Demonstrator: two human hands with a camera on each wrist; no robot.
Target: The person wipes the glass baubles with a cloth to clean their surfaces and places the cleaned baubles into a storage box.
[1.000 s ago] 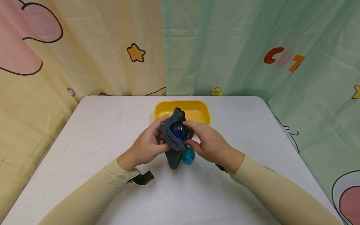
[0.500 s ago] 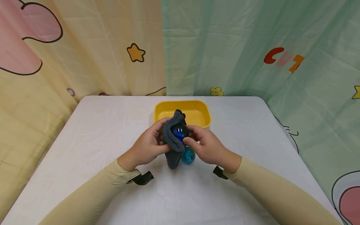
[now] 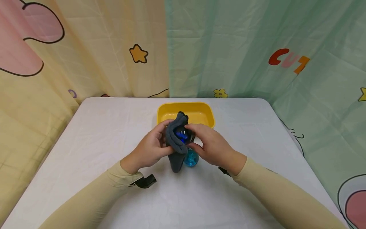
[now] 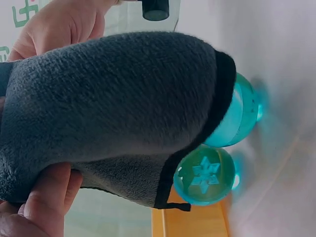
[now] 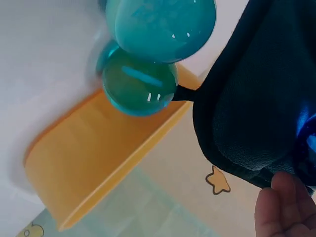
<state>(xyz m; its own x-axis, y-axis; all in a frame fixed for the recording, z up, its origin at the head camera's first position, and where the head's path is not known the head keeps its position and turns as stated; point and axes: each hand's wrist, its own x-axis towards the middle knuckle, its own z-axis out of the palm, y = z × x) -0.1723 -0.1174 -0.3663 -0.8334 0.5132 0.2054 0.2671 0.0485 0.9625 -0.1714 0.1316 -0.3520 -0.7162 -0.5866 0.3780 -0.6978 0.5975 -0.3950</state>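
My left hand (image 3: 149,148) grips a dark grey plush cloth (image 3: 176,144) with black edging, folded around a shiny dark blue ball (image 3: 183,135). On the ball's right side, the thumb and fingers of my right hand (image 3: 215,146) hold it against the cloth. Below the cloth, two see-through teal balls rest on the table, touching or nearly so. One is a snowflake ball (image 4: 205,174) with a pale flake inside; the other teal ball (image 4: 242,111) is partly behind the cloth in the left wrist view. Most of the blue ball is hidden in the right wrist view.
A yellow rectangular tray (image 3: 210,114) stands just beyond the hands, near the far edge of the white table (image 3: 114,117). Printed curtains (image 3: 223,47) hang behind and at both sides. Black straps sit at both wrists.
My right hand has shifted its hold on the blue ball, fingers dipping lower and then rising back to its upper side. The left hand and cloth stay almost still.
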